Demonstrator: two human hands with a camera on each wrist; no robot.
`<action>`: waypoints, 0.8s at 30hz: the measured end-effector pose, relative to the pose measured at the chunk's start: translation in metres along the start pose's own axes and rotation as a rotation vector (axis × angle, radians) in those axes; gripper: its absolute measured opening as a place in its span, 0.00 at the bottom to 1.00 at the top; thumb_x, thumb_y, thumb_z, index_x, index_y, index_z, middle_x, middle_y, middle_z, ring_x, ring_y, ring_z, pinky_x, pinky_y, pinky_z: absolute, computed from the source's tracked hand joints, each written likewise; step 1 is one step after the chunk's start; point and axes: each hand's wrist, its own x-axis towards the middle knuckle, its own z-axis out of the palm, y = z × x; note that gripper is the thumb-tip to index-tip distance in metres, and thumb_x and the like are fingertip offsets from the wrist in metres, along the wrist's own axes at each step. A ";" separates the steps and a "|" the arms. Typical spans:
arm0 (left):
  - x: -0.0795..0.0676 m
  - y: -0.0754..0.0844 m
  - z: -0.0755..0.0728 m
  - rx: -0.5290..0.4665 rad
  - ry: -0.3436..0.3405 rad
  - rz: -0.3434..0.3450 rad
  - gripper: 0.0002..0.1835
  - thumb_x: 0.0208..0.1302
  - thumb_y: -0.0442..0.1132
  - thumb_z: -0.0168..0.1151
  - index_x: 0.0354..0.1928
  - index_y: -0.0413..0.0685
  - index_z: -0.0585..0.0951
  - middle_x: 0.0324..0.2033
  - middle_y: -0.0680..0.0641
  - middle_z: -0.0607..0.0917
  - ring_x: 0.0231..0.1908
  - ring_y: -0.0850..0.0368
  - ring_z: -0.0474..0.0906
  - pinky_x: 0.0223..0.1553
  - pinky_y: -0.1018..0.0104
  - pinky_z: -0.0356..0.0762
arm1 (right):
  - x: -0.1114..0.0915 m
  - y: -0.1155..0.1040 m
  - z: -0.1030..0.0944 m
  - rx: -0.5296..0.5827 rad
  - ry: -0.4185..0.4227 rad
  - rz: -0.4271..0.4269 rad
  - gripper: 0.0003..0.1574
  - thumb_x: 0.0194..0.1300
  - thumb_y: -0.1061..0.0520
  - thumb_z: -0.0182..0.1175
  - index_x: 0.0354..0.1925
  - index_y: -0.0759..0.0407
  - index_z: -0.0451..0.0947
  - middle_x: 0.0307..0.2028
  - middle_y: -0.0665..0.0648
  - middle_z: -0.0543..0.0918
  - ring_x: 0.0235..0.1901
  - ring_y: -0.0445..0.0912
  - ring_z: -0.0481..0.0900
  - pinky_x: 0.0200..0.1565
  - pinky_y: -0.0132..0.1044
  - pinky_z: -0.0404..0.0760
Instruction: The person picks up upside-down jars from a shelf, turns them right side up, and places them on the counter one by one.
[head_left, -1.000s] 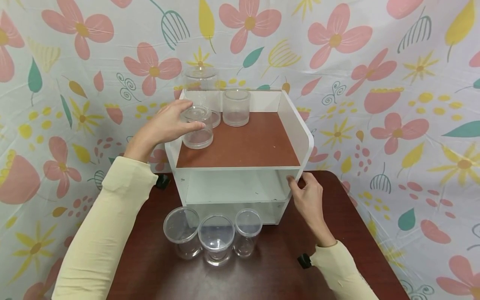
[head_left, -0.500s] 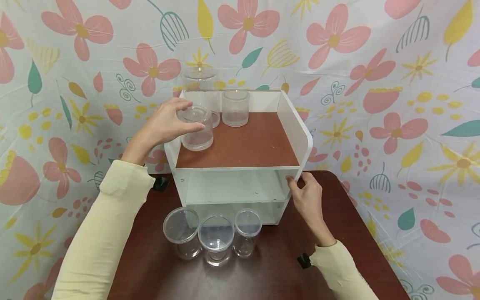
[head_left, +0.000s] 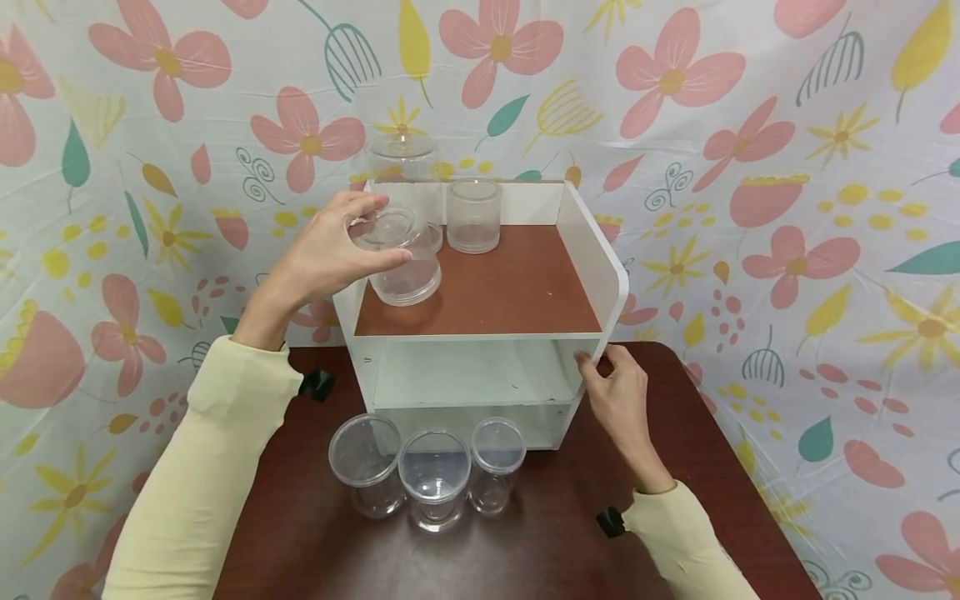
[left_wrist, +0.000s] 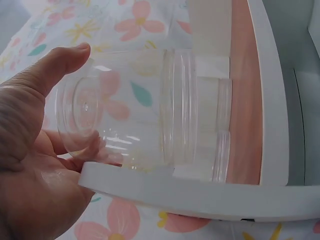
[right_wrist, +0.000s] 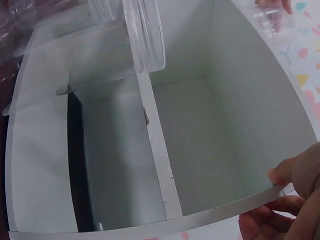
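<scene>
A small white shelf unit (head_left: 480,336) with a brown top stands on the table. My left hand (head_left: 322,246) holds a clear lidded jar (head_left: 407,282) at the left of that top, thumb and fingers around its upper part. The jar is upside down and tilted, its ridged lid end toward the brown board; in the left wrist view the jar (left_wrist: 132,110) shows apart from the board. My right hand (head_left: 618,400) pinches the front edge of the unit's right side panel (right_wrist: 270,100), below the top level.
Behind the held jar stand a tall clear jar (head_left: 408,162) and a shorter clear jar (head_left: 473,218). Three clear lidded containers, one of them in the middle (head_left: 433,471), stand on the dark table (head_left: 525,550) before the unit. A flowered cloth (head_left: 750,208) hangs behind.
The jar in my left hand has shifted slightly right and tipped, its lid end swinging toward the right. My right hand stays on the panel.
</scene>
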 end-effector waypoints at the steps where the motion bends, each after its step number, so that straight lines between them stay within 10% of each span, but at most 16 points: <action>1: -0.001 0.001 0.000 -0.016 -0.002 -0.002 0.47 0.60 0.49 0.77 0.76 0.40 0.66 0.71 0.43 0.65 0.70 0.47 0.66 0.69 0.52 0.67 | 0.000 0.000 0.000 -0.001 0.000 0.001 0.11 0.66 0.62 0.70 0.41 0.70 0.83 0.34 0.65 0.84 0.31 0.53 0.81 0.31 0.20 0.67; 24: -0.027 0.010 0.014 -0.013 -0.016 0.051 0.43 0.58 0.48 0.78 0.74 0.47 0.71 0.61 0.45 0.69 0.61 0.49 0.67 0.68 0.51 0.65 | 0.003 0.002 -0.003 0.011 -0.048 0.113 0.14 0.67 0.58 0.69 0.44 0.69 0.85 0.40 0.66 0.88 0.37 0.54 0.83 0.32 0.24 0.70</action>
